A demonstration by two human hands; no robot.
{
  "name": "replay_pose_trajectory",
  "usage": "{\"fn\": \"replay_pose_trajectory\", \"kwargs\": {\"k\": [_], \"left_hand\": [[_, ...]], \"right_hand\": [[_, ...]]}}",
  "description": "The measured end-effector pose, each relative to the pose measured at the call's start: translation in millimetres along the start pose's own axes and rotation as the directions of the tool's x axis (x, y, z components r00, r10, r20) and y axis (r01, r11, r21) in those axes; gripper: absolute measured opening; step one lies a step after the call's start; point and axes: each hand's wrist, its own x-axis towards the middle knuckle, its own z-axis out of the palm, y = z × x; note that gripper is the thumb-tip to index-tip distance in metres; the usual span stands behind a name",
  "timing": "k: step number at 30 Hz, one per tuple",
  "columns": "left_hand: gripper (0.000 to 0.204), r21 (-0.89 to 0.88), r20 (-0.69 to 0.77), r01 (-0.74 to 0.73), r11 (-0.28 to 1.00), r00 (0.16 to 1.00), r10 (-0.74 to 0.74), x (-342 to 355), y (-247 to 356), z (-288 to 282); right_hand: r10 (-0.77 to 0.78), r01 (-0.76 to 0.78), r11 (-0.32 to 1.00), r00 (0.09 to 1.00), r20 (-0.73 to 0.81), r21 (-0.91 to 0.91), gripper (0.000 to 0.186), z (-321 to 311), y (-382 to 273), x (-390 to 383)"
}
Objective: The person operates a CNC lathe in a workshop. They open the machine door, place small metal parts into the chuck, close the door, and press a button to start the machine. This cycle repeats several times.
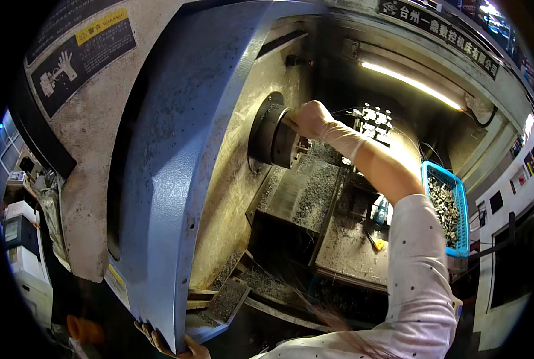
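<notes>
My right hand [313, 119], in what looks like a thin pale glove, is closed at the front of a lathe chuck [271, 133]. Whatever its fingers hold there is hidden from view. The round dark chuck sits in the pale inner wall of the machine. Down at the lower left, my left hand [194, 352] grips the bottom edge of a blue machine door [177, 179], fingers on one side and thumb on the other. Right of the chuck stands a tool block [373, 122] with several metal holders, partly behind my right forearm.
Metal chips [315, 191] cover the bed below the chuck. A blue plastic basket [463, 206] full of small metal parts stands at the right. On the tray [344, 254] lie a yellow-handled brush [377, 242] and a teal bottle [380, 212]. A tube lamp [410, 84] glows above.
</notes>
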Motion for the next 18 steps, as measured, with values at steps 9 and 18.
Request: {"fn": "replay_pose_trajectory", "kwargs": {"k": [9, 18], "left_hand": [[0.043, 0.051, 0.028, -0.158, 0.986, 0.987, 0.157, 6.5, -10.8, 4.2], [0.044, -0.012, 0.036, -0.222, 0.975, 0.974, 0.222, 17.8, 2.9, 5.4]], "right_hand": [[0.788, -0.515, 0.615, 0.39, -0.475, 0.597, 0.042, 31.9, -62.3, -22.9], [0.793, 0.263, -0.545, -0.148, 0.591, 0.796, 0.021, 115.4, -93.3, -7.3]]}}
